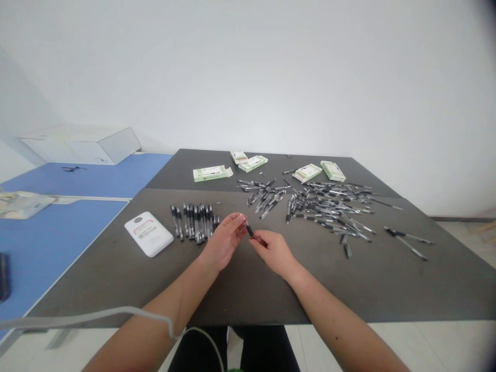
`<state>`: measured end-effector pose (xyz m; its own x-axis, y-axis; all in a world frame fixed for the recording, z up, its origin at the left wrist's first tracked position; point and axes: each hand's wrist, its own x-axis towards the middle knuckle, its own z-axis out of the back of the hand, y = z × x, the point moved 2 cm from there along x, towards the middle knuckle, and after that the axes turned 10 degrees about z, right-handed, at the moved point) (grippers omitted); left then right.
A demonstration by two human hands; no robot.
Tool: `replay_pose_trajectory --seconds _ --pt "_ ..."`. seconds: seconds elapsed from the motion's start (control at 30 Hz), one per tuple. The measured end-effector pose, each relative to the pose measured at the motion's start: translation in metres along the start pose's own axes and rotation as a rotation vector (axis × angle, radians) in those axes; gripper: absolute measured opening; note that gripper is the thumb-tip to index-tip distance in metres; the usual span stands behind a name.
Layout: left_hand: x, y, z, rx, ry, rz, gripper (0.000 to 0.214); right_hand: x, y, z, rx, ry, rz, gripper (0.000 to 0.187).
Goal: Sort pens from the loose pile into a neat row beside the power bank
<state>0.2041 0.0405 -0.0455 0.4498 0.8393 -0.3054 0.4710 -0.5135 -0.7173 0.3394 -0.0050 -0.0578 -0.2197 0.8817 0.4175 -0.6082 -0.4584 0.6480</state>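
Both my hands meet over the middle of the dark grey table (349, 289) and share one black pen (249, 229). My left hand (223, 241) pinches the pen's upper end with its fingertips. My right hand (274, 251) grips the lower end, fingers curled round it. Just left of my left hand lies a neat row of several black pens (194, 219). A large loose heap of pens and pen parts (325, 204) spreads over the table to the right.
A white power bank (149, 233) lies left of the pen row. Several small green-and-white boxes (211, 173) sit along the far side. Two stray pens (408, 242) lie at the right. A blue table (58, 227) with a white box (81, 144) stands left. A grey cable (116, 312) crosses my left arm.
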Motion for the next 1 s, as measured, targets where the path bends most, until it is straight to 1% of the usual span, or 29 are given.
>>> replay_pose_trajectory --seconds 0.1,0.17,0.2,0.27,0.33,0.43,0.5,0.53,0.63,0.67,0.7,0.73,0.8,0.83,0.87,0.9,1.0 --pt "0.0 0.0 -0.001 0.133 -0.051 -0.051 0.017 0.0 0.0 0.002 -0.044 -0.024 0.002 0.02" --pt "0.0 -0.001 -0.001 0.216 -0.072 -0.097 0.018 -0.001 0.0 0.003 -0.013 -0.024 0.002 0.02" --pt "0.0 -0.002 -0.002 0.244 -0.069 -0.117 0.018 -0.001 0.001 0.003 0.056 -0.018 -0.004 0.022" --pt "0.001 -0.003 -0.003 0.281 -0.034 -0.139 0.019 -0.002 0.002 0.001 0.28 -0.007 -0.033 0.025" --pt "0.002 -0.004 -0.003 0.294 0.01 -0.141 0.019 -0.003 0.003 -0.002 0.496 -0.024 -0.079 0.027" --pt "0.004 -0.004 -0.001 0.294 -0.003 -0.15 0.019 -0.003 0.001 -0.006 0.685 -0.15 -0.183 0.019" --pt "0.006 -0.004 0.0 0.288 -0.03 -0.166 0.019 -0.003 -0.001 -0.006 0.809 -0.23 -0.266 0.022" --pt "0.006 -0.003 0.0 0.287 -0.025 -0.169 0.019 -0.003 -0.002 -0.006 0.897 -0.224 -0.304 0.024" --pt "0.007 0.0 -0.001 0.282 0.048 -0.154 0.02 -0.003 -0.001 -0.007 1.171 -0.061 -0.367 0.028" --pt "0.008 0.001 -0.001 0.284 0.062 -0.151 0.02 -0.003 -0.001 -0.007 1.223 -0.027 -0.373 0.03" --pt "0.008 0.002 -0.001 0.286 0.058 -0.154 0.02 -0.003 0.0 -0.007 1.232 -0.031 -0.374 0.031" --pt "0.008 0.002 -0.001 0.285 0.037 -0.164 0.019 -0.003 0.0 -0.007 1.2 -0.069 -0.373 0.03" --pt "0.009 0.003 0.0 0.278 -0.014 -0.183 0.018 -0.003 -0.001 -0.005 1.08 -0.165 -0.372 0.03" --pt "0.009 0.003 0.001 0.273 -0.022 -0.181 0.017 -0.003 0.0 -0.005 1.042 -0.189 -0.376 0.031" --pt "0.009 0.003 0.001 0.269 -0.012 -0.168 0.018 -0.003 0.0 -0.005 1.044 -0.182 -0.381 0.032" --pt "0.008 0.002 0.0 0.265 0.013 -0.147 0.019 -0.003 0.002 -0.005 1.087 -0.145 -0.384 0.032" --pt "0.007 0.002 -0.002 0.27 0.098 -0.093 0.022 -0.004 0.005 -0.006 1.26 0.005 -0.38 0.031"
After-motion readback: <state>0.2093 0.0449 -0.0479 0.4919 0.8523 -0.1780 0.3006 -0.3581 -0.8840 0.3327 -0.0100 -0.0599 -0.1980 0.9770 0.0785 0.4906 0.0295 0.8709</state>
